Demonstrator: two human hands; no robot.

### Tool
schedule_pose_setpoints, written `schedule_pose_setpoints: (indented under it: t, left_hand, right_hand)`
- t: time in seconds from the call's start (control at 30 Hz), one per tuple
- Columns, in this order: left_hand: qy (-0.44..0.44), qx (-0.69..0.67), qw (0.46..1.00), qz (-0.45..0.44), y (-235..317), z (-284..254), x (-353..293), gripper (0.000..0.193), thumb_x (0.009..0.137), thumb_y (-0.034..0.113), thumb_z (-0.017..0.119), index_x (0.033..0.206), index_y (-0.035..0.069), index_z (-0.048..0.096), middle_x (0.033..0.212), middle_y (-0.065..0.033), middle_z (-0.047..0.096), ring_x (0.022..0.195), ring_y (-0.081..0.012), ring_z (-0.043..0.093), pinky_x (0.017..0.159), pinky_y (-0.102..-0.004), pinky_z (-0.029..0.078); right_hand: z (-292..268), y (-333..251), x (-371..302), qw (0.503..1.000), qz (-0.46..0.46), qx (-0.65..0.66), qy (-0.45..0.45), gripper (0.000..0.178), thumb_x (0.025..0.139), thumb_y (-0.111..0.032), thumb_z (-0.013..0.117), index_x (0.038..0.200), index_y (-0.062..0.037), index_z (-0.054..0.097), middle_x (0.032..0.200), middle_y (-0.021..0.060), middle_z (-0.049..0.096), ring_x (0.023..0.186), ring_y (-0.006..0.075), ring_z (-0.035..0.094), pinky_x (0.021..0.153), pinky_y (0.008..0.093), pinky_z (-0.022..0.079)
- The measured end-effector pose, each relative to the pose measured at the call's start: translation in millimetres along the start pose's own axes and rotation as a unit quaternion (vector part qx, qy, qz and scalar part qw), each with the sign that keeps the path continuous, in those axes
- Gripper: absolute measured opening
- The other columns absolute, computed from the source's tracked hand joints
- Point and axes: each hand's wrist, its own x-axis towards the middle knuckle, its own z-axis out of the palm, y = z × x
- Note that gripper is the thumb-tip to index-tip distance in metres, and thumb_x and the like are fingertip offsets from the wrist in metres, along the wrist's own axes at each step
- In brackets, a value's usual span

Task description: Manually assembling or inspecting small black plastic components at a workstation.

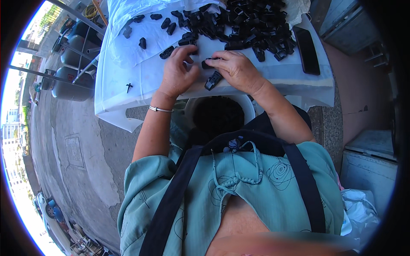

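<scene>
Over the white-covered table (147,79), my right hand (241,70) pinches a small black plastic part (207,64) between thumb and fingers, which partly hide it. Just below those fingertips lies another black plastic piece (213,80) on the cover. My left hand (180,72) is bent, with a gap between thumb and fingers and nothing visible in it. Its fingertips are close to black pieces (187,39) at the near edge of the pile; whether they touch cannot be seen. One more black piece (167,52) lies beside the left knuckles.
A large heap of black plastic parts (252,25) covers the table's far side. At right lies a black phone (306,51). A small dark cross-shaped bit (129,88) sits at left. Below the table edge stands a white bucket (250,112) with dark contents. Grey tanks (70,83) stand at left.
</scene>
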Motion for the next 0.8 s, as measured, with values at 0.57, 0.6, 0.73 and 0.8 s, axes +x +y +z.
schedule_pose_setpoints:
  t: [0.57,0.6,0.73,0.8]
  left_hand:
    - [-0.036,0.043,0.996,-0.064,7.1,12.4,12.0,0.023,0.093,0.025,0.051,0.103,0.008,0.062,0.080,-0.0195,0.065,0.080,-0.0401,0.062,0.069,-0.0471,0.050]
    - [-0.037,0.115,0.990,-0.077,4.6,11.7,12.7,0.027,0.094,0.029,0.049,0.099,0.007,0.062,0.078,-0.0194,0.065,0.077,-0.0400,0.062,0.068,-0.0470,0.050]
    - [-0.063,0.263,0.953,-0.136,14.5,11.1,21.5,0.043,0.097,0.040,0.042,0.086,0.004,0.064,0.075,-0.0192,0.066,0.071,-0.0392,0.063,0.066,-0.0464,0.051]
    - [-0.067,0.290,0.942,-0.157,15.6,3.2,22.1,0.047,0.097,0.042,0.041,0.083,0.005,0.064,0.075,-0.0189,0.066,0.072,-0.0384,0.064,0.066,-0.0458,0.051]
  right_hand:
    - [-14.5,4.3,-5.1,0.995,0.035,0.071,0.065,0.015,0.085,-0.010,0.063,0.098,-0.0041,0.069,0.094,0.0117,0.062,0.082,0.0296,0.062,0.073,0.0366,0.051]
    - [-23.3,11.8,2.0,0.991,0.072,0.002,0.116,0.015,0.086,-0.012,0.063,0.098,-0.0044,0.069,0.096,0.0115,0.062,0.080,0.0297,0.063,0.071,0.0364,0.051]
    - [-21.2,21.4,12.7,0.958,0.199,-0.203,0.041,0.014,0.088,-0.014,0.061,0.096,-0.0043,0.066,0.096,0.0111,0.061,0.078,0.0296,0.063,0.070,0.0363,0.052]
    - [-18.4,19.0,8.3,0.973,0.151,-0.170,0.047,0.013,0.088,-0.014,0.062,0.095,-0.0040,0.065,0.094,0.0110,0.061,0.078,0.0299,0.063,0.071,0.0364,0.052]
